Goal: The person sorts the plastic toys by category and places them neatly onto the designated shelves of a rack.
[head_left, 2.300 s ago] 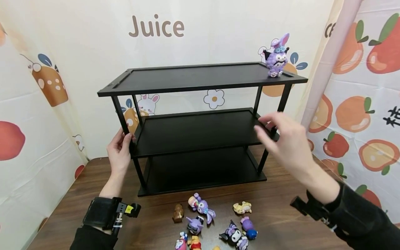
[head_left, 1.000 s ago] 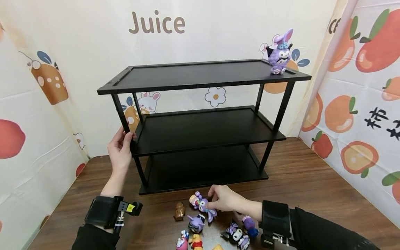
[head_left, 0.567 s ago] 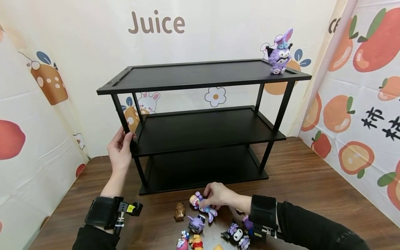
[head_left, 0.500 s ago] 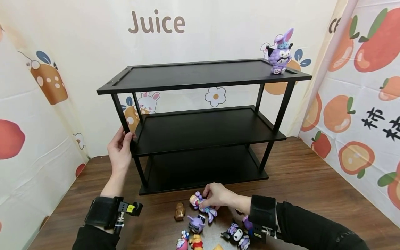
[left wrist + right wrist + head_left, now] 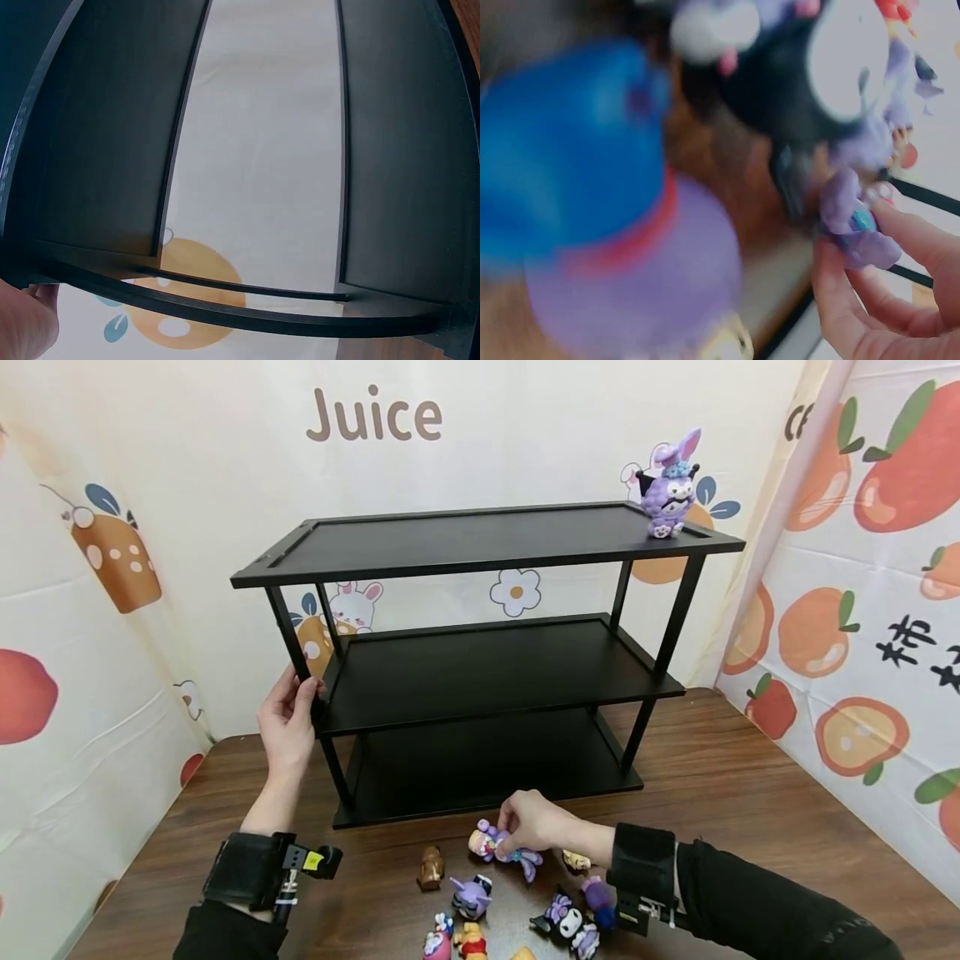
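My left hand (image 5: 287, 718) grips the front left post of a black three-tier shelf (image 5: 487, 672) at the middle tier. Part of that hand shows beside the shelf in the left wrist view. In front of the shelf, my right hand (image 5: 534, 822) pinches a purple rabbit figurine (image 5: 527, 862) low over the table. A light-haired purple figurine (image 5: 483, 841) lies against its left side; whether the two are joined I cannot tell. In the right wrist view, thumb and fingers hold the purple rabbit figurine (image 5: 855, 225) from both sides.
A purple figurine with a long-eared hat (image 5: 667, 497) stands on the top tier's right end. Around my right hand lie a brown figurine (image 5: 431, 868), a purple one with a dark hat (image 5: 472, 897), a black-and-white one (image 5: 566, 925), a yellow one (image 5: 576, 861) and several others.
My right hand came down from the shelf's right side to the rabbit figurine and has pinched it. Rabbit and light-haired figurine have shifted slightly right together. The left hand stays on the post.
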`<state>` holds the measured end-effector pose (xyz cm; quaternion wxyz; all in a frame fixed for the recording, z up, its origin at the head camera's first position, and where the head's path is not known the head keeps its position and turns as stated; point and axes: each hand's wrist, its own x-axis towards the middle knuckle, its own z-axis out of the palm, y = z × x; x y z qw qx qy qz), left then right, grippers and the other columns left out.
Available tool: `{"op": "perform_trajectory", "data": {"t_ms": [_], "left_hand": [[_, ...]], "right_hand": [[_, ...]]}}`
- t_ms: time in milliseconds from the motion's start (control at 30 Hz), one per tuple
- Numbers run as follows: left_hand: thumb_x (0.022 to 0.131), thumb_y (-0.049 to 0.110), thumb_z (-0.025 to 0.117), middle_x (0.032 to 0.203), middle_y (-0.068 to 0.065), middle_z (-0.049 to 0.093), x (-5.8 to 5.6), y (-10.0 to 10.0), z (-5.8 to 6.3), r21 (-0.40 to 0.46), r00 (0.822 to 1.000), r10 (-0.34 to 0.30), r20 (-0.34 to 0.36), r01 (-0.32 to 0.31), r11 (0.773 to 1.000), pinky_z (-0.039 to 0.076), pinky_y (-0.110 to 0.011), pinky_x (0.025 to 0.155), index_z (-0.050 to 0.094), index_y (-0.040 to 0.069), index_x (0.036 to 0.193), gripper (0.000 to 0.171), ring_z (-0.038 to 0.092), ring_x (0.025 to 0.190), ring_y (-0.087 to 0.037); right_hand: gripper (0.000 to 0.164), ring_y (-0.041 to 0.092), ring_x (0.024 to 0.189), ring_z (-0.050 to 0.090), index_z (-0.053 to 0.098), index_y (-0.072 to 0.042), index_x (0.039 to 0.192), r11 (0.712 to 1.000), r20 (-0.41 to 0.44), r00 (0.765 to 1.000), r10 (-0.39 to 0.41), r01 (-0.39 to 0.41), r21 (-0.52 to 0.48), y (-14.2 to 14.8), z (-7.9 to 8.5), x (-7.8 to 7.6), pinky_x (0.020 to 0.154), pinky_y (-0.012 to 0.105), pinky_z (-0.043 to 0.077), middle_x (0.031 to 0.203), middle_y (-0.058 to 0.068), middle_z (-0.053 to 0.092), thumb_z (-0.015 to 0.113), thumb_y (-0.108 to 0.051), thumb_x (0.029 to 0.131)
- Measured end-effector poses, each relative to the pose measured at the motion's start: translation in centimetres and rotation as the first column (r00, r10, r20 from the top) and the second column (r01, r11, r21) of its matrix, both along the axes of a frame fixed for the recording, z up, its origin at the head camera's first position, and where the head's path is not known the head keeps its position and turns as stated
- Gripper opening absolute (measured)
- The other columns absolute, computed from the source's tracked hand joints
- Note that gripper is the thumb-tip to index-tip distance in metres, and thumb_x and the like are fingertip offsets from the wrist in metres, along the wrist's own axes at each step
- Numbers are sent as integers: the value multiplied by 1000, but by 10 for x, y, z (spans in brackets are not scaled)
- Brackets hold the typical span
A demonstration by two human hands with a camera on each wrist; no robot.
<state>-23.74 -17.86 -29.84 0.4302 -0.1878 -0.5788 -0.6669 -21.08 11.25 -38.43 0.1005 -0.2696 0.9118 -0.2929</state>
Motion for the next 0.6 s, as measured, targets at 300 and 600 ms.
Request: {"op": "perform_trajectory", "data": {"t_ms": [300, 600], "left_hand": [[86, -8, 48, 76, 0, 61, 0, 0, 1, -4, 1000, 24, 12, -24, 1000, 43, -16, 71, 55, -9, 114, 29, 56, 70, -10], [86, -8, 48, 76, 0, 60, 0, 0, 0, -7, 1000, 25, 19, -25, 1000, 43, -16, 72, 55, -7, 115, 29, 56, 71, -11]], "right_hand": [[22, 8, 59, 48, 60, -8, 69, 960, -162, 985, 61, -14, 278, 9, 24, -4, 50, 23, 42, 68, -1, 54, 80, -8, 60], [26, 9, 54, 46, 54, -12, 56, 820, -323, 937, 137, 76, 567, 9, 34, -6, 45, 26, 42, 59, -4, 48, 77, -4, 60]]}}
